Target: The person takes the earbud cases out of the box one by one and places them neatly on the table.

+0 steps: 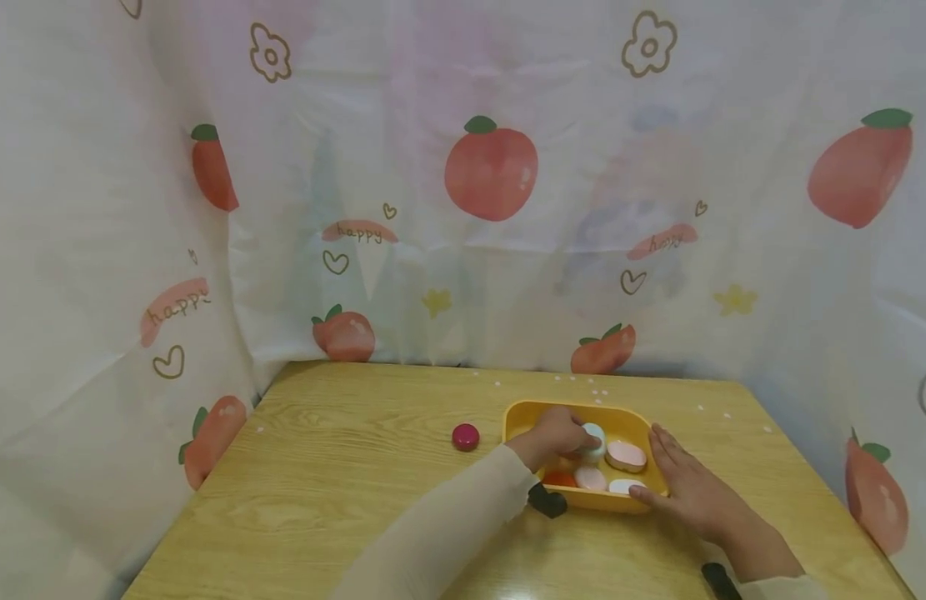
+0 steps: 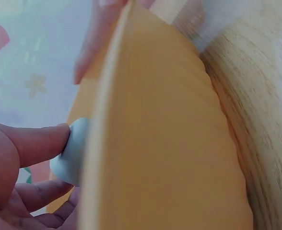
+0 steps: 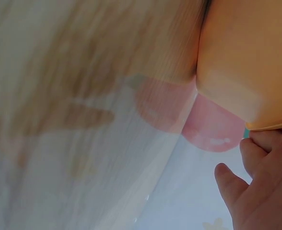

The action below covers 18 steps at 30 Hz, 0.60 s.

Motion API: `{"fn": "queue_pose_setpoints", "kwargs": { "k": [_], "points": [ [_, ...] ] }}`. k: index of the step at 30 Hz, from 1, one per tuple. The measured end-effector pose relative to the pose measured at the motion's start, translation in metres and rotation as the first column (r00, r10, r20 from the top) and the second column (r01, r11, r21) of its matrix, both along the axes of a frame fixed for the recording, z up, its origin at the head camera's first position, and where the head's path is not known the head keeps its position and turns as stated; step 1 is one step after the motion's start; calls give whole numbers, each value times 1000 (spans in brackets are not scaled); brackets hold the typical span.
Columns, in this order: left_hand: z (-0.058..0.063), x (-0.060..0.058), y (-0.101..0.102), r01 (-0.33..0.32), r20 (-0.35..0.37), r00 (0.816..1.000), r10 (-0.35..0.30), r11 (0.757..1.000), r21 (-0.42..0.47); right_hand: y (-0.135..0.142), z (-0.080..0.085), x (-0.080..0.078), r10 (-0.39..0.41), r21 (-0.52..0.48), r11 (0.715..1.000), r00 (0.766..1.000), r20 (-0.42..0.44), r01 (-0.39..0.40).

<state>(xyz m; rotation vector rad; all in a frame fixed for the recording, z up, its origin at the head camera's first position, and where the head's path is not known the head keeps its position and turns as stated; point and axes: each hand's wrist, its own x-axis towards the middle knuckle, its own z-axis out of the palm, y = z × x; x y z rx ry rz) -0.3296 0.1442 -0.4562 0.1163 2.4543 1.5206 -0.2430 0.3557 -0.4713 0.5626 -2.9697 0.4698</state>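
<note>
A yellow plastic bin (image 1: 608, 500) stands on the wooden table with several small rounded pieces in it. My left hand (image 1: 560, 433) reaches inside and pinches a pale blue round piece (image 1: 593, 442) between thumb and fingers; the left wrist view shows the pale blue piece (image 2: 71, 155) behind the bin wall (image 2: 170, 134). Near it lie a pink oblong piece (image 1: 626, 455), a light pink round one (image 1: 591, 478), a white one (image 1: 626, 486) and an orange-red one (image 1: 560, 479). My right hand (image 1: 695, 492) rests on the bin's right rim with fingers extended, its thumb at the front edge.
A dark pink round piece (image 1: 466, 437) lies on the table (image 1: 342, 467) left of the bin. Small white specks dot the table's far part. A white curtain (image 1: 402, 167) printed with fruit hangs behind and along both sides.
</note>
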Motion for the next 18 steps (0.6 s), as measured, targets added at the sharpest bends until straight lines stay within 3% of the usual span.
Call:
{"fn": "queue_pose_setpoints", "kwargs": {
  "k": [7,18],
  "points": [
    [11,4,-12,44,47,998,-53,985,167,1,-1,1,-6,3,1000,1000,-1,6],
    [19,1,-34,78,47,995,-90,974,215,0,-1,1,-4,3,1000,1000,-9,4]
  ]
}}
